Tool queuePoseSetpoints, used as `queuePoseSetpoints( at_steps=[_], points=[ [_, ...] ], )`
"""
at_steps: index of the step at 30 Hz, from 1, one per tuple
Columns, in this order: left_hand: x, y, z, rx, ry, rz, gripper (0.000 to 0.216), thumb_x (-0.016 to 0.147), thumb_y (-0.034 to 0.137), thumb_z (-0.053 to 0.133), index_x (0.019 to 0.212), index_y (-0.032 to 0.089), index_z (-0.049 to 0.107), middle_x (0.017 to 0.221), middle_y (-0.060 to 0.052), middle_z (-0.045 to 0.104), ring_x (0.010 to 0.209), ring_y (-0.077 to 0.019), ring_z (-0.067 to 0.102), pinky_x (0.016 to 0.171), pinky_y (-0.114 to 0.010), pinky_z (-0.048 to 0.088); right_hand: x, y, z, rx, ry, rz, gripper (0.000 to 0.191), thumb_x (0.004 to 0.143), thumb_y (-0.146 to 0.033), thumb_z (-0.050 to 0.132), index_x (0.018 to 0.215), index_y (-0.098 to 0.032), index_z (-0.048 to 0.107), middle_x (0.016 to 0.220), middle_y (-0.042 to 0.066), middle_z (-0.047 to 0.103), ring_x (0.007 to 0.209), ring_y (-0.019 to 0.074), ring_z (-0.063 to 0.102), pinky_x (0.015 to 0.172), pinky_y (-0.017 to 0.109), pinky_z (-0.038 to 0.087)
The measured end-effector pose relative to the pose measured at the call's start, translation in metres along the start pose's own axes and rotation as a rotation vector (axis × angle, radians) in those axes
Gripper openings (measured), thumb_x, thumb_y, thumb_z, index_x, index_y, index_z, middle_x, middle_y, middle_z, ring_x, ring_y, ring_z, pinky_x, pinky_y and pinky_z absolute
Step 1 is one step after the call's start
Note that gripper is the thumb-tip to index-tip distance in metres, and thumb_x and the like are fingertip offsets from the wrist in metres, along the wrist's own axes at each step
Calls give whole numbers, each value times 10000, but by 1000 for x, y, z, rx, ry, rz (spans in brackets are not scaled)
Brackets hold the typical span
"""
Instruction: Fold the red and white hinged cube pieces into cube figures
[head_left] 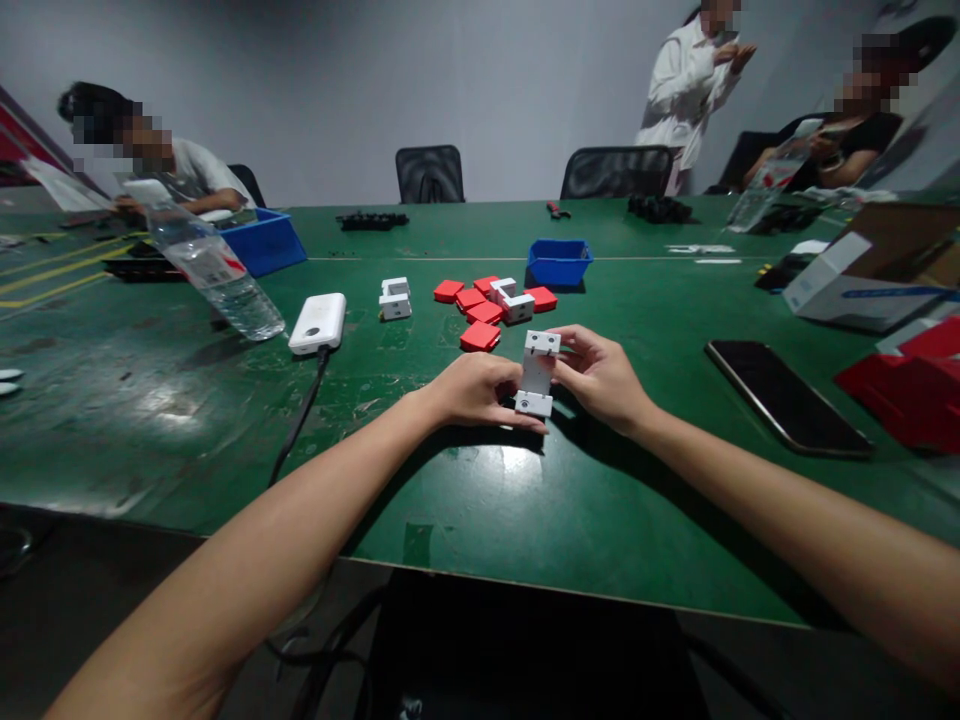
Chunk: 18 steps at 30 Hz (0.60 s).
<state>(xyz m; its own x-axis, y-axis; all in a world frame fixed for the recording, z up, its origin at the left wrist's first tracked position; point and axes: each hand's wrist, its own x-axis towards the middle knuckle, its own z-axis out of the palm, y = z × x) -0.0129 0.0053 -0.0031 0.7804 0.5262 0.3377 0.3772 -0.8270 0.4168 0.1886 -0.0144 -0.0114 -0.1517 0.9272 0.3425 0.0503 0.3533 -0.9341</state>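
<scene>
Grip: your left hand (480,390) and right hand (600,380) pinch a white bracket (536,374).
Bracket risk: uneven finger pressure could tip it.

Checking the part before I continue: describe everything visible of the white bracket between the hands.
The white bracket looks like plastic: two blocky ends joined by a flat plate. Dark holes show in both ends, two in the upper one. It is held roughly upright, the left grip at its left side, the right grip at its right, over the near part of the green table. Its back is hidden.
</scene>
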Motion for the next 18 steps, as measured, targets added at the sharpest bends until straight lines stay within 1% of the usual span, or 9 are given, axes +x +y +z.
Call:
queuePoseSetpoints(
  at_steps=[3,5,8,10,12,14,16,18],
  points=[
    [0,1,1,29,11,16,538,702,664,739,629,173,532,589,18,543,554,-103,454,541,-245,297,-1,1,0,-9,-38,5,303,751,-376,762,991,-200,704,1003,51,742,846,193,714,788,334,583],
    [0,2,2,21,6,5,563,661,685,755,626,173,523,587,21,534,554,-102,442,539,-244,293,-2,2,0,-28,-79,28,310,776,-356,733,1047,-206,718,1006,51,753,835,201,719,768,341,581],
    [-1,4,2,-42,-16,-45,593,593,701,787,638,169,527,574,37,516,529,-89,413,518,-237,277,-4,3,0,-37,-129,51,347,797,-342,713,1114,-202,714,1032,62,761,907,219,723,821,365,576],
    [-1,4,3,-65,-14,-69,597,589,698,789,632,168,519,563,46,500,515,-80,392,512,-235,267,-6,2,2,-5,-124,83,417,771,-313,741,1167,-194,685,1061,70,759,945,220,724,852,367,573],
    [0,4,3,-31,13,-83,601,599,704,778,626,169,507,573,40,509,529,-84,408,525,-238,275,-6,1,3,65,-81,143,538,708,-262,797,1216,-193,637,1090,76,755,947,215,729,846,355,579],
    [1,3,4,25,41,-111,602,604,716,766,666,172,516,597,35,530,547,-96,440,538,-241,286,-5,1,3,166,-30,237,598,654,-225,838,1206,-190,611,1081,81,758,916,206,738,824,342,588],
    [2,2,5,55,70,-166,601,615,709,765,789,178,545,625,41,551,552,-107,470,538,-239,288,-3,1,2,258,-5,351,557,637,-209,850,1143,-174,620,1002,81,771,843,193,743,784,325,593],
    [2,2,6,67,86,-221,613,628,686,773,896,187,539,646,48,562,549,-114,490,533,-238,289,-1,2,0,312,-10,441,499,631,-183,848,1082,-154,637,897,71,775,763,173,737,746,299,588]
  ],
)
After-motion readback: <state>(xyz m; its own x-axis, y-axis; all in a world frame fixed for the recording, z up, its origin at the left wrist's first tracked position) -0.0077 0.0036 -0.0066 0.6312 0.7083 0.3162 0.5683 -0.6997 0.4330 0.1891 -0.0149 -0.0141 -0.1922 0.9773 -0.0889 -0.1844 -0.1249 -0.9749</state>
